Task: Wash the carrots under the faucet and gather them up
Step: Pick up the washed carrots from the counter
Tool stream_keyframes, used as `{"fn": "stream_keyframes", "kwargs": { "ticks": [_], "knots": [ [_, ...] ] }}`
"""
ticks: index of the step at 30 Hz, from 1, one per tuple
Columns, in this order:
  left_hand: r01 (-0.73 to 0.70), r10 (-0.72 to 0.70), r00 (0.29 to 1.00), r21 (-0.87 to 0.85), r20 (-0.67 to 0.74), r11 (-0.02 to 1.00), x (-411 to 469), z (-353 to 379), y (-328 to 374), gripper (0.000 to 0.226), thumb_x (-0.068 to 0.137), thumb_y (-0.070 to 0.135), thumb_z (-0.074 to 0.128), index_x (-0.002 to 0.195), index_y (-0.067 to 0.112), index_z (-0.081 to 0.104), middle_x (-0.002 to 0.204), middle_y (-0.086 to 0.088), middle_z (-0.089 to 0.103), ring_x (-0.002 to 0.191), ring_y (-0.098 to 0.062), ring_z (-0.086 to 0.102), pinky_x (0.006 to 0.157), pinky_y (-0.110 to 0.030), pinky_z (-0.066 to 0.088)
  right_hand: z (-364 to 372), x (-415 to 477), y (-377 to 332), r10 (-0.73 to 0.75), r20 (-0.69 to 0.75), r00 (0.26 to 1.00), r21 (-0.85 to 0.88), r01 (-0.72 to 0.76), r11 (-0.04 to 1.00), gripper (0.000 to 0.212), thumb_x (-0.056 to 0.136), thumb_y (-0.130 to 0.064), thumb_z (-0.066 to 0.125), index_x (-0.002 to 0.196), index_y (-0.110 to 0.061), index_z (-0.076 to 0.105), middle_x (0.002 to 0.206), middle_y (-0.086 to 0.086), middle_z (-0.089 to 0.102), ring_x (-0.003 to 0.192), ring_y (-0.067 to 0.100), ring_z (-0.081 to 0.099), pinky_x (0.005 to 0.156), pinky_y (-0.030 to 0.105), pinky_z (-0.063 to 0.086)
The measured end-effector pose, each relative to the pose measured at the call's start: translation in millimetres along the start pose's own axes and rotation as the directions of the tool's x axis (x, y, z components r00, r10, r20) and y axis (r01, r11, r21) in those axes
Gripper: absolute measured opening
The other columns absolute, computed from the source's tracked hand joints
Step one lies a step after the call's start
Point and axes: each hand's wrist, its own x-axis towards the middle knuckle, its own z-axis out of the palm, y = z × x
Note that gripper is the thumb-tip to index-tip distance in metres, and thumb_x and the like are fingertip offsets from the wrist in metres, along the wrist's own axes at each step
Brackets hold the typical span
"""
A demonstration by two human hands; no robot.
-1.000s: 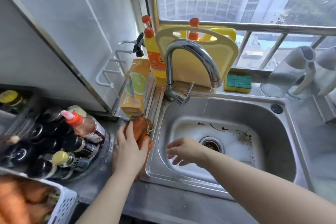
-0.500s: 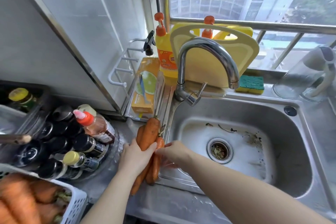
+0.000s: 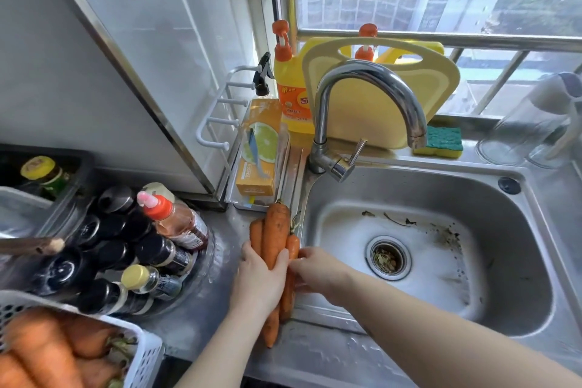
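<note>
- Hands meet on the bundle: the left hand (image 3: 258,280) wraps its fingers round three or so carrots (image 3: 275,230) from the left. The right hand (image 3: 318,271) closes thumb and fingers on the bundle's right side, at the smallest carrot.
- Carrots sit between both hands, over the left rim of the sink (image 3: 304,198), where it joins the tabletop (image 3: 315,356). Their leafy ends point at the wall and their tips point back along the left wrist.
- One tapered carrot could likely slide out of so loose a bunch, most probably the small one at the edge. It would drop into the basin among the scraps by the drain (image 3: 389,257).
- No water is seen running from the faucet (image 3: 371,79), whose spout stands well to the right. Carrying the bundle across one-handed to open the lever risks spilling it.
- Bottles (image 3: 151,249) crowd close to the left forearm, so a wide swing could knock them.
</note>
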Motion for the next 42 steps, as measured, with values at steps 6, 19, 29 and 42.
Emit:
{"fn": "stream_keyframes", "kwargs": {
  "ticks": [6, 19, 29, 42],
  "knots": [
    [-0.033, 0.034, 0.999, -0.071, 0.015, 0.997, -5, -2, 1, 0.073, 0.095, 0.043, 0.042, 0.151, 0.012, 0.006, 0.151, -0.018, 0.027, 0.133, -0.034, 0.037, 0.107, -0.043, 0.034, 9, -6, -2, -0.061, -0.031, 0.998, -0.118, 0.057, 0.991, 0.029, 0.093, -0.021, 0.046, 0.106, 0.001, 0.059, 0.088, 0.014, 0.061, 0.075, 0.023, 0.056, 0.075, 0.037, 0.052],
    [-0.007, 0.024, 0.995, -0.187, 0.092, 0.982, -20, -1, 16, 0.068, 0.099, 0.043, 0.031, 0.151, 0.016, -0.002, 0.155, -0.017, 0.016, 0.134, -0.034, 0.035, 0.105, -0.04, 0.033, 2, -24, 0, -0.159, -0.026, 0.987, 0.023, 0.159, 0.987, 0.013, 0.091, -0.02, 0.048, 0.09, -0.021, 0.06, 0.101, 0.013, 0.069, 0.091, 0.024, 0.064, 0.091, 0.047, 0.053],
    [-0.064, 0.167, 0.952, -0.365, 0.257, 0.929, -46, 46, 86, 0.063, 0.098, 0.041, 0.032, 0.15, 0.016, 0.007, 0.149, -0.014, 0.032, 0.132, -0.029, 0.04, 0.111, -0.045, 0.032, -85, -80, 12, -0.207, -0.219, 0.954, -0.048, 0.201, 0.978, 0.032, 0.079, -0.043, 0.053, 0.101, -0.021, 0.064, 0.1, 0.006, 0.071, 0.097, 0.023, 0.067, 0.092, 0.047, 0.052],
    [0.267, 0.144, 0.671, -0.418, 0.727, 0.868, -105, 121, 221, 0.042, 0.1, 0.036, 0.034, 0.116, 0.006, 0.058, 0.06, -0.013, 0.063, 0.051, -0.024, 0.062, 0.039, -0.023, 0.046, -226, -164, 38, -0.086, -0.453, 0.888, -0.142, 0.024, 0.99, 0.027, 0.092, -0.032, 0.049, 0.101, -0.011, 0.065, 0.091, 0.013, 0.07, 0.084, 0.027, 0.068, 0.074, 0.039, 0.058]
  ]
}}
